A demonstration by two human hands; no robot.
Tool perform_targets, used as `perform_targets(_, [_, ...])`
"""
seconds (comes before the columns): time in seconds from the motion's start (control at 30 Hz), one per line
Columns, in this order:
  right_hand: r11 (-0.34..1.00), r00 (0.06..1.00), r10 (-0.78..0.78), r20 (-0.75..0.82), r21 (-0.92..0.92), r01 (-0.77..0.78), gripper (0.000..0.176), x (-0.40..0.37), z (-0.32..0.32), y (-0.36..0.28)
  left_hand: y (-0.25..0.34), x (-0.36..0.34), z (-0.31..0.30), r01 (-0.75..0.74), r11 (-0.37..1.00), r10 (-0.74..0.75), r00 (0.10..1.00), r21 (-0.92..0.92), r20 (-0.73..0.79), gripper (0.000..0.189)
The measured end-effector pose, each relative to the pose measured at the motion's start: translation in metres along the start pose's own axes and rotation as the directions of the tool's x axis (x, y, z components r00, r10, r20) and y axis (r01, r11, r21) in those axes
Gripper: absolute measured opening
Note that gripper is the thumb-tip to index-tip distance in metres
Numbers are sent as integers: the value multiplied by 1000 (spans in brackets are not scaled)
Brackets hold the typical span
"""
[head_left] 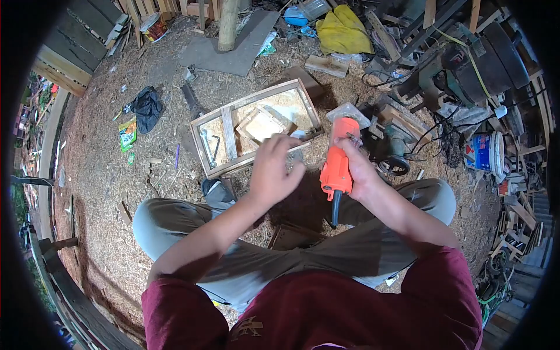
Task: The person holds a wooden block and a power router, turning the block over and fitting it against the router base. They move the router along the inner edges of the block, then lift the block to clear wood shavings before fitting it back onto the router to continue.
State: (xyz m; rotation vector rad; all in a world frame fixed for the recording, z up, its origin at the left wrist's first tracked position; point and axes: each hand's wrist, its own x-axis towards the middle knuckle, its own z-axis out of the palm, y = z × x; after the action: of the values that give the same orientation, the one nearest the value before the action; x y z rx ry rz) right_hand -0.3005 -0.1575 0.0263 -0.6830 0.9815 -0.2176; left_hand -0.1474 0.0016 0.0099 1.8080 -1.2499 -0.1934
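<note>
Maroon shirt (326,309) at the bottom of the frame, with grey trousers (169,219) above it. Right of centre, the right hand (358,168) grasps an orange tool (335,168), its cord (336,209) pointing down the frame. At centre, the left hand (272,172) is released, fingers loosely bent, by the lower edge of a wooden tray (228,132); contact cannot be told. Within the tray: a wrench (206,146), left. Beyond, upper right of centre: yellow cloth (345,32); top centre: a post (228,26).

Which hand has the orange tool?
The right hand: it's gripping the orange tool. The left hand is open by the wooden tray, with nothing visibly held.
</note>
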Motion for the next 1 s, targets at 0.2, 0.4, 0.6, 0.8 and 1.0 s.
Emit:
perform_targets(0.2, [984, 999, 34, -27, -172, -38, 40, -18, 5, 8, -76, 3, 2, 234, 922, -198, 970, 309, -145, 68])
perform_targets(0.4, [914, 998, -49, 47, -401, 64, 46, -15, -7, 38, -110, 0, -12, 211, 790, -278, 960, 575, 30, 122])
perform_targets(0.6, [796, 965, -149, 216, -553, 246, 44, -10, -9, 50, -113, 10, -9, 264, 733, -413, 905, 627, 103, 126])
perform_targets(0.8, [598, 948, -158, 277, -737, 315, 52, 15, -21, 57, -131, 23, -4, 328, 802, -441, 889, 499, 125, 130])
perform_targets(1.0, [615, 945, -181, 272, -719, 324, 43, 37, -24, 76, -129, 35, -3, 253, 813, -414, 885, 524, 215, 131])
